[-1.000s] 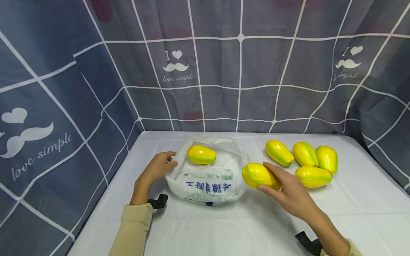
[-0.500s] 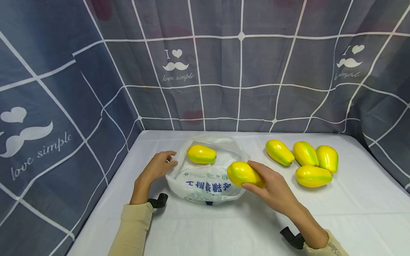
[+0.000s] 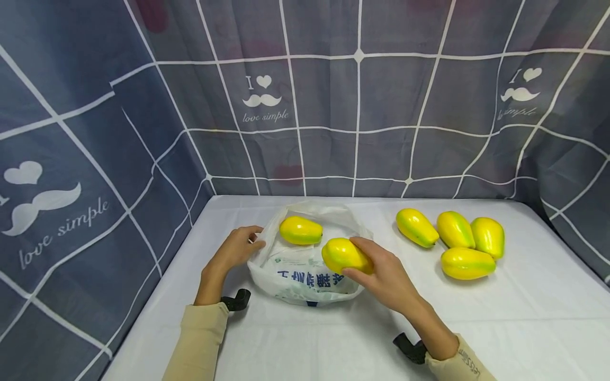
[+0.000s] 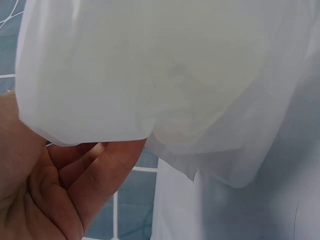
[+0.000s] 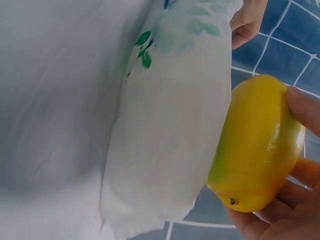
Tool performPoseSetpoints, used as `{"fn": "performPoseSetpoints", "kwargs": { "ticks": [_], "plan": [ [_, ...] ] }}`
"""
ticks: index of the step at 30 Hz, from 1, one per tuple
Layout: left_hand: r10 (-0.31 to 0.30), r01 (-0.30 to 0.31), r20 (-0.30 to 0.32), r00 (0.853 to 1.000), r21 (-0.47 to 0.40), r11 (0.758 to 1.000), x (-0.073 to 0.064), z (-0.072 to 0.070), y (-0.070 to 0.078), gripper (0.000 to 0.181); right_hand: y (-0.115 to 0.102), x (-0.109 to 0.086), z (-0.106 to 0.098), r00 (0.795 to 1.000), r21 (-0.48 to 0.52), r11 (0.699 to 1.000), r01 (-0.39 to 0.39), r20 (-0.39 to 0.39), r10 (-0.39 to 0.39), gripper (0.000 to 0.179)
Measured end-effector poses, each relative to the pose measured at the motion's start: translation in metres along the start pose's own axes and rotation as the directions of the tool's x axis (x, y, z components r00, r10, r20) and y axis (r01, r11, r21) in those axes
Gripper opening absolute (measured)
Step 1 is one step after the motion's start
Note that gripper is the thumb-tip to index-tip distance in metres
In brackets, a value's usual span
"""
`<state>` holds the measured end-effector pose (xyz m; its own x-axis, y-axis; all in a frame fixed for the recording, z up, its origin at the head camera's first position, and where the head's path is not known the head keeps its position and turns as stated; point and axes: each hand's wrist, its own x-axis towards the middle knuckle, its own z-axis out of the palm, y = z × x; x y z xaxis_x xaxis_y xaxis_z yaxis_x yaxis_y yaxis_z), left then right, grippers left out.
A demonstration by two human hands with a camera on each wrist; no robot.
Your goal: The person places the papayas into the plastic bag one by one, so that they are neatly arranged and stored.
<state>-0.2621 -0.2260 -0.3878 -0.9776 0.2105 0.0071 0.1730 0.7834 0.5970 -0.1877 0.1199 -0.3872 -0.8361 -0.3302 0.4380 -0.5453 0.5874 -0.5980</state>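
A white plastic bag (image 3: 305, 296) with blue lettering lies spread with its mouth up on the table. My left hand (image 3: 234, 248) pinches the bag's left rim; in the left wrist view, part of that hand (image 4: 90, 190) is hidden behind the white film. My right hand (image 3: 388, 275) grips a yellow-green papaya (image 3: 344, 255) over the right part of the bag's mouth. In the right wrist view, thumb and fingers wrap the papaya (image 5: 257, 145) at the bag's rim, its stem end showing. Another papaya (image 3: 300, 230) sits inside the bag, toward the back.
Several more papayas lie grouped to the right of the bag, the leftmost papaya (image 3: 416, 227) a little apart and the nearest papaya (image 3: 468, 263) lying crosswise. A white cloth covers the table (image 3: 295, 349). A dark checked curtain (image 3: 324, 95) stands behind and at the sides.
My right hand has moved left with its papaya, from beside the bag's right rim to over the mouth. The left hand and the bag stay put.
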Motion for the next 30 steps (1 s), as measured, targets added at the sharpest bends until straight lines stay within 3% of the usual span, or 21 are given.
{"fn": "performPoseSetpoints", "kwargs": {
  "ticks": [6, 16, 30],
  "plan": [
    [0.003, -0.003, -0.010, 1.000, 0.014, 1.000, 0.000, 0.000, -0.001, 0.040, -0.009, 0.013, 0.012, 0.999, 0.029, 0.999, 0.034, -0.001, -0.034, 0.062],
    [0.015, -0.014, -0.020, 1.000, 0.013, 1.000, 0.000, 0.000, 0.000, 0.039, -0.025, 0.032, 0.031, 0.999, 0.056, 0.998, 0.014, 0.035, -0.016, 0.064],
    [-0.001, 0.001, -0.006, 1.000, 0.032, 0.999, 0.001, 0.001, 0.001, 0.040, -0.029, 0.055, 0.054, 0.997, 0.056, 0.996, -0.065, 0.051, 0.062, 0.062]
  ]
}}
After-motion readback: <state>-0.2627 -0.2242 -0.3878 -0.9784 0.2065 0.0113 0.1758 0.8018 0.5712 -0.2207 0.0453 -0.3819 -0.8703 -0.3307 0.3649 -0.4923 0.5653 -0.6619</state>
